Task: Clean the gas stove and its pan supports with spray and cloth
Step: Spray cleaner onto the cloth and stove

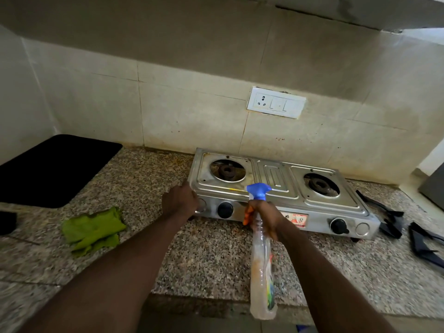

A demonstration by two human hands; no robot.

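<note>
Granite counter point(211, 258), right hand point(267, 218) gripping clear spray bottle point(262, 272), stove point(274, 177) beyond

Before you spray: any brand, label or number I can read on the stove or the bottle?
Nothing is legible.
Red-and-white sticker on the stove front: print too small and blurred.
Label on the spray bottle in the right hand: blurred, colours only.
Wall switch plate: no text visible.
</note>
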